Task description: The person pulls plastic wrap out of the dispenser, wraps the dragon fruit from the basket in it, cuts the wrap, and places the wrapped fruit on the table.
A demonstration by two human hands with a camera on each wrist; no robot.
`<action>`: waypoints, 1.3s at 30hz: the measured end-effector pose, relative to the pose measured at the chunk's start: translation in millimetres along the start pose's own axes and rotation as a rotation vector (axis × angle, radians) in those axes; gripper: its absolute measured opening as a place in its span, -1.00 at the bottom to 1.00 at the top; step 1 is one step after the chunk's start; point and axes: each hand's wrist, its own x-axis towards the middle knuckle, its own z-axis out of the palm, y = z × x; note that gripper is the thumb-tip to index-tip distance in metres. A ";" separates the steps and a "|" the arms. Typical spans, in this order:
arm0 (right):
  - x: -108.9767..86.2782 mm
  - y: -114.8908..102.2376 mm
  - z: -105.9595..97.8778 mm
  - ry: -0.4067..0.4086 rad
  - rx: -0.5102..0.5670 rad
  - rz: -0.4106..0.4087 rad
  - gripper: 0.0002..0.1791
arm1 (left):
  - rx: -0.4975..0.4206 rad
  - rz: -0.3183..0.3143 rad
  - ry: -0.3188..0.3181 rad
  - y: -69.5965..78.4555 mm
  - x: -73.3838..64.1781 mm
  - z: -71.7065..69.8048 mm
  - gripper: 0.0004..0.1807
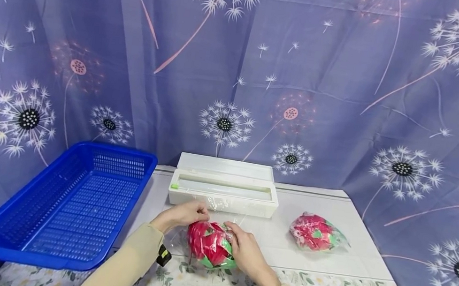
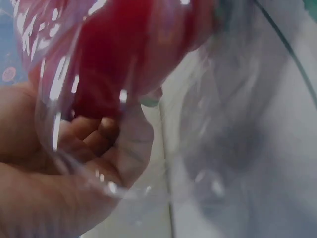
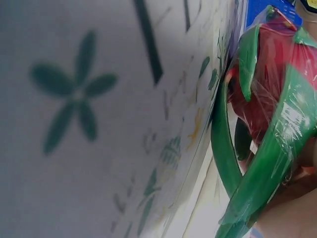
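Note:
A red dragon fruit (image 1: 211, 245) with green scales sits in clear cling film in front of the person, at the table's middle. Their left hand (image 1: 185, 213) pinches the film at the fruit's far left side. In the left wrist view, its fingers (image 2: 101, 134) curl under the loose cling film (image 2: 143, 191), beside the red skin. The right hand (image 1: 248, 253) grips the fruit from the right. Film lies tight over the green scales (image 3: 282, 134) in the right wrist view, where the right fingers are partly hidden behind the fruit.
Behind the fruit stands an opened white cling film box (image 1: 223, 201) with a roll inside and film over its front. Another wrapped dragon fruit (image 1: 317, 233) lies to the right. A blue plastic basket (image 1: 118, 224) stands at left. A dandelion-print curtain (image 1: 263, 71) hangs behind.

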 end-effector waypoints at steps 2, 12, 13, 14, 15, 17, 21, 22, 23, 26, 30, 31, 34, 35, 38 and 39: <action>0.0 1.0 0.0 -0.002 0.017 0.005 -0.65 | -0.024 -0.004 0.009 -1.4 -0.9 -0.5 -0.88; 0.1 3.9 1.6 -0.031 0.056 -0.016 -0.76 | 0.025 0.114 0.055 4.4 -5.7 6.6 -0.91; 0.0 3.8 1.6 -0.036 0.058 -0.011 -0.77 | 0.023 0.118 0.065 4.9 -6.2 7.4 -0.92; -0.1 3.8 1.6 -0.040 0.061 -0.004 -0.77 | 0.017 0.122 0.073 4.9 -6.6 8.1 -0.92; -0.1 3.8 1.4 -0.046 0.064 0.003 -0.77 | 0.016 0.127 0.085 4.8 -7.3 8.3 -0.91; 0.0 3.9 1.1 -0.054 0.067 0.012 -0.77 | 0.006 0.131 0.119 4.8 -9.3 7.6 -0.86; -0.4 4.9 -0.8 -0.054 0.081 0.016 -0.75 | 0.037 0.162 0.264 7.6 -18.9 2.7 -0.82; -1.0 5.5 -1.7 -0.053 0.091 0.018 -0.73 | 0.053 0.180 0.309 9.5 -23.1 1.6 -0.83; -1.7 6.3 -2.5 -0.044 0.097 0.019 -0.71 | 0.077 0.210 0.347 10.9 -27.8 1.0 -0.85; -4.7 8.2 -6.8 0.006 0.131 0.028 -0.66 | 0.183 0.317 0.412 16.0 -45.6 2.9 -0.88; -9.3 7.2 -15.9 0.087 0.176 0.023 -0.66 | 0.337 0.432 0.366 16.4 -69.5 12.1 -0.85; -10.6 6.5 -18.4 0.097 0.181 0.016 -0.67 | 0.368 0.441 0.353 15.4 -74.3 14.5 -0.81; -16.5 3.7 -24.7 0.109 0.172 -0.018 -0.69 | 0.441 0.436 0.326 11.1 -85.4 20.4 -0.64; -19.4 2.9 -26.4 0.107 0.164 -0.034 -0.69 | 0.457 0.426 0.317 9.5 -88.1 21.9 -0.59; -30.6 1.3 -29.7 0.094 0.099 -0.109 -0.63 | 0.492 0.393 0.276 6.1 -93.2 25.3 -0.40; -34.5 0.5 -30.5 0.085 0.069 -0.139 -0.59 | 0.507 0.380 0.258 5.2 -94.1 26.0 -0.33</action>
